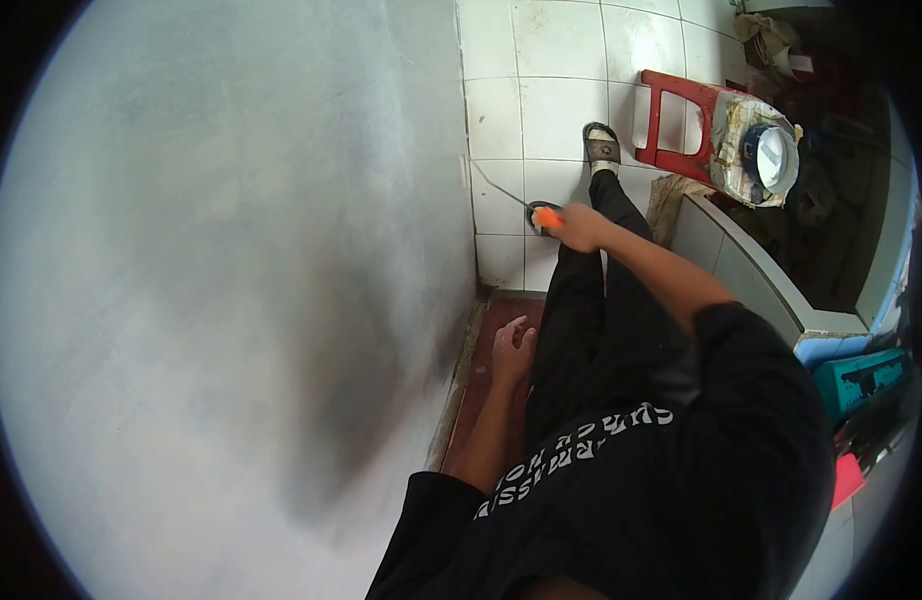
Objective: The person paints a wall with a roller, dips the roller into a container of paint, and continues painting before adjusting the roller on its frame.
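My right hand (581,227) is closed around the orange handle of a paint roller (548,217). Its thin metal rod slants up and left to the grey-white wall (231,200), where a narrow pale roller head seems to touch the surface. My left hand (514,350) hangs low beside my leg, fingers loosely apart and holding nothing. It is close to the wall's lower edge, above a dark red floor strip (471,420).
A red plastic stool (671,120) stands ahead on white floor tiles (561,105). A round dark-rimmed container (771,160) with white contents sits on its splattered top. To the right runs a low tiled ledge (746,265), with a teal box (861,385) nearer me.
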The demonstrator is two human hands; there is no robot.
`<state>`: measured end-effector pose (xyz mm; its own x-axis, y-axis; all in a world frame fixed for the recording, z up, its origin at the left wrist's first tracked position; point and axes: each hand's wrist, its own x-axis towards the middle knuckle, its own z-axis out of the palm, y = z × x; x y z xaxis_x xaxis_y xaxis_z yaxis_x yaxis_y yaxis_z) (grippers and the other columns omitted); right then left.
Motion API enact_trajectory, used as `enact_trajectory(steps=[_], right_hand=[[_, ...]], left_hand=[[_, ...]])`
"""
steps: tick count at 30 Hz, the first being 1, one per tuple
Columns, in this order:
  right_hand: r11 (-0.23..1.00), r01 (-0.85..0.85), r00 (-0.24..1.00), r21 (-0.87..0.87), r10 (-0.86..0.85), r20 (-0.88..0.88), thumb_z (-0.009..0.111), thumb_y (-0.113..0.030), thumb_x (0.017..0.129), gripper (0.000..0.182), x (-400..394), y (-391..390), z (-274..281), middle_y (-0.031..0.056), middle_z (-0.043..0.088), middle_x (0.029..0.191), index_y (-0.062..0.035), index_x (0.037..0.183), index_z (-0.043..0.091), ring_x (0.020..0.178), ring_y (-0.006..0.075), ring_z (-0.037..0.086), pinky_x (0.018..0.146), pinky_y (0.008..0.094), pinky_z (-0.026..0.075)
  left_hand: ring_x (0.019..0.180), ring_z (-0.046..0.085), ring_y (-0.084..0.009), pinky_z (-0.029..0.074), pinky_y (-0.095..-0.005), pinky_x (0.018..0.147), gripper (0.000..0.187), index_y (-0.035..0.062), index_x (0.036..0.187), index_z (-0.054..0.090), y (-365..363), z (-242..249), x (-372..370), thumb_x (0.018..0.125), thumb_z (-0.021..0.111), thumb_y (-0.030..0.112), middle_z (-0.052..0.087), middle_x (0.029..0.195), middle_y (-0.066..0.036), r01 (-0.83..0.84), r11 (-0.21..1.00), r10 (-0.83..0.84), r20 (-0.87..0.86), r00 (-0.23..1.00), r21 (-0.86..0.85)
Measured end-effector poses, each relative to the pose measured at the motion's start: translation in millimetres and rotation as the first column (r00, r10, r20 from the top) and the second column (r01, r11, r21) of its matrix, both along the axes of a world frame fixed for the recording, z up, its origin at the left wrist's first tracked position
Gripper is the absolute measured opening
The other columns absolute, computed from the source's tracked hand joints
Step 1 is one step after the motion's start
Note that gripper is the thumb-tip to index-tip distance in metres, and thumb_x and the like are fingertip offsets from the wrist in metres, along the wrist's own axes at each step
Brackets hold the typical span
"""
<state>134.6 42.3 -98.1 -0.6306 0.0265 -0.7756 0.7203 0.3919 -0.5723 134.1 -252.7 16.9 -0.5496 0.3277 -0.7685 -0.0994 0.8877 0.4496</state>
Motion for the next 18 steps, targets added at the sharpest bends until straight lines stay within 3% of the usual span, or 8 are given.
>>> enact_trajectory(steps=[3, 6, 8, 10, 11, 13, 15, 18], right_hand=[[0.999, 0.038, 0.999, 0.015, -0.038, -0.015, 0.058, -0.028, 0.083, 0.037, -52, -25, -45, 0.0288, 0.067, 0.091, 0.0078, 0.091, 0.066, 0.091, 0.0413, 0.066, 0.079, 0.045, 0.052], [0.978, 0.205, 0.967, -0.041, -0.196, 0.162, 0.058, -0.03, 0.083, 0.041, -59, -39, -50, 0.0299, 0.067, 0.091, 0.0105, 0.089, 0.066, 0.089, 0.0425, 0.066, 0.078, 0.0443, 0.053], [0.998, 0.066, 0.998, 0.019, -0.067, 0.006, 0.057, -0.027, 0.082, 0.036, -46, -15, -13, 0.03, 0.067, 0.087, 0.0085, 0.084, 0.066, 0.086, 0.0424, 0.067, 0.078, 0.0465, 0.053], [0.997, 0.06, 0.998, -0.05, -0.059, 0.025, 0.059, -0.029, 0.083, 0.037, -5, 22, 42, 0.0276, 0.066, 0.083, 0.0079, 0.084, 0.065, 0.08, 0.0395, 0.067, 0.072, 0.0462, 0.052], [0.996, -0.012, 0.995, -0.091, 0.003, -0.103, 0.058, -0.026, 0.088, 0.026, 19, 50, 94, 0.0179, 0.061, 0.067, -0.0006, 0.088, 0.065, 0.064, 0.0332, 0.062, 0.062, 0.0437, 0.047], [0.975, -0.006, 0.983, -0.222, -0.035, -0.181, 0.059, -0.02, 0.088, 0.023, 54, 96, 185, 0.016, 0.055, 0.062, 0.0006, 0.097, 0.061, 0.057, 0.0275, 0.057, 0.059, 0.0399, 0.044], [0.973, 0.078, 0.997, -0.219, -0.082, -0.008, 0.06, -0.024, 0.087, 0.028, 60, 120, 259, 0.0214, 0.059, 0.072, 0.0032, 0.094, 0.062, 0.072, 0.0365, 0.061, 0.07, 0.0446, 0.045], [0.988, 0.054, 0.973, -0.146, -0.085, -0.216, 0.06, -0.025, 0.087, 0.029, 78, 106, 228, 0.0224, 0.06, 0.073, 0.0035, 0.094, 0.062, 0.075, 0.0381, 0.061, 0.072, 0.0457, 0.045]], left_hand=[[0.1, 0.058, -0.0271, 0.048, -0.0388, 0.088, 0.04, 0.0088, 0.124, 0.06, -3, 5, 1, 0.09, 0.065, 0.029, 0.059, 0.109, -0.014, -0.001, 1.0, 0.0, -0.015, 1.0, -0.019], [0.098, 0.058, -0.0267, 0.048, -0.038, 0.087, 0.04, 0.0094, 0.125, 0.06, -7, 19, -3, 0.09, 0.065, 0.029, 0.059, 0.108, -0.014, -0.002, 0.999, 0.001, -0.029, 1.0, -0.041], [0.097, 0.058, -0.0266, 0.048, -0.0378, 0.087, 0.04, 0.0098, 0.124, 0.061, -24, 13, -2, 0.09, 0.065, 0.029, 0.058, 0.108, -0.014, 0.034, 0.998, -0.036, -0.029, 0.999, -0.062], [0.097, 0.058, -0.0265, 0.048, -0.0376, 0.087, 0.039, 0.0101, 0.124, 0.061, -36, 5, -4, 0.09, 0.065, 0.029, 0.058, 0.107, -0.013, 0.061, 0.995, -0.064, -0.032, 0.997, -0.075], [0.095, 0.058, -0.0265, 0.048, -0.0378, 0.086, 0.039, 0.0103, 0.124, 0.061, -41, 4, -2, 0.09, 0.065, 0.03, 0.058, 0.105, -0.013, 0.016, 0.997, -0.019, -0.032, 0.999, -0.07], [0.094, 0.058, -0.0264, 0.048, -0.0381, 0.086, 0.039, 0.0104, 0.123, 0.061, -44, -3, -2, 0.09, 0.065, 0.03, 0.058, 0.104, -0.013, -0.033, 0.998, 0.032, -0.034, 0.999, -0.05], [0.1, 0.059, -0.0261, 0.048, -0.0375, 0.088, 0.037, 0.0099, 0.124, 0.061, -45, -8, -1, 0.091, 0.064, 0.028, 0.06, 0.11, -0.015, 0.048, 0.996, -0.047, 0.01, 0.999, -0.078], [0.095, 0.059, -0.0273, 0.048, -0.0386, 0.086, 0.041, 0.0103, 0.123, 0.061, -39, -15, 3, 0.089, 0.065, 0.033, 0.06, 0.104, -0.013, 0.074, 0.993, -0.074, 0.011, 0.997, -0.086]])
